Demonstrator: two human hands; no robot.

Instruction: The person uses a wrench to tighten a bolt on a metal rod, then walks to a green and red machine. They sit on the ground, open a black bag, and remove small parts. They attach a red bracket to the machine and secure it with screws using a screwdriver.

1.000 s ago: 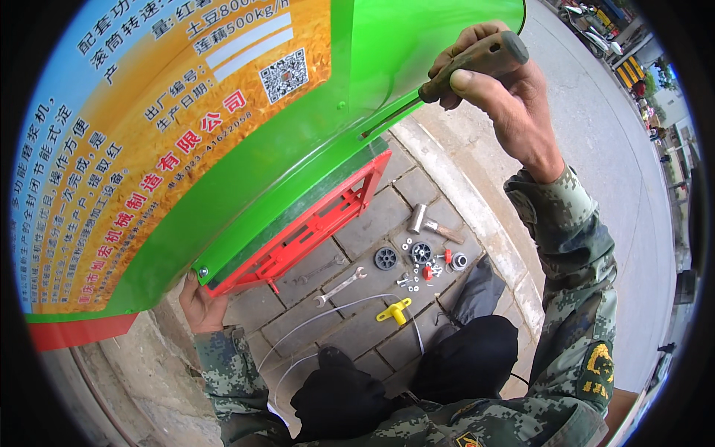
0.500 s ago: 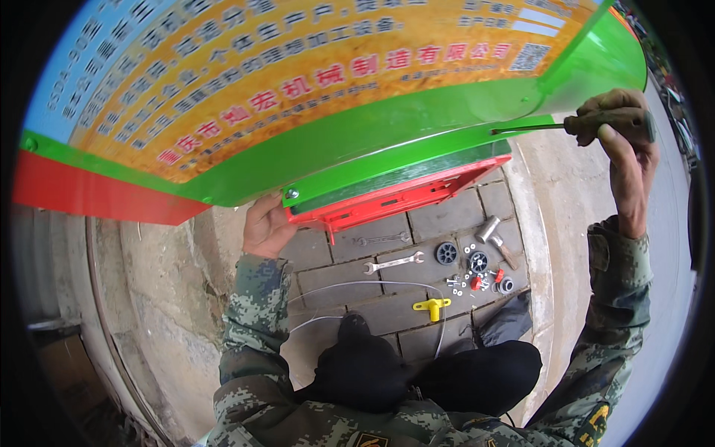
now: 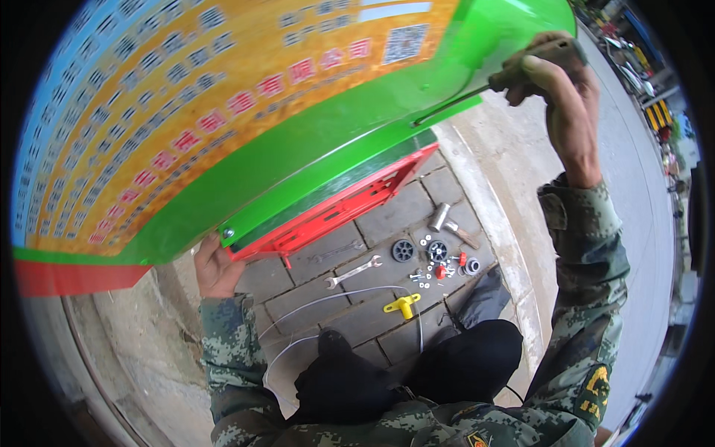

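A big green machine panel (image 3: 313, 149) with an orange and blue printed face fills the upper picture. My right hand (image 3: 562, 89) is raised at the upper right, shut on the handle of a screwdriver (image 3: 521, 71) whose thin shaft reaches left to the panel's green edge. My left hand (image 3: 216, 268) is under the panel's lower left corner, pressed against its underside beside a bolt (image 3: 227, 233); its fingers are hidden. A red metal frame (image 3: 335, 208) hangs beneath the panel.
On the paving lie two spanners (image 3: 351, 270), a hammer (image 3: 445, 222), two small black wheels (image 3: 418, 250), several washers and red bits (image 3: 441, 270), a yellow T-handle (image 3: 402, 305) and a white cable (image 3: 328, 298). A kerb (image 3: 491, 223) runs alongside. My black-trousered knees (image 3: 417, 372) are below.
The view has swung, so the panel now tilts up to the right. My right hand with the screwdriver stays at the panel's edge; my left hand remains under the corner.
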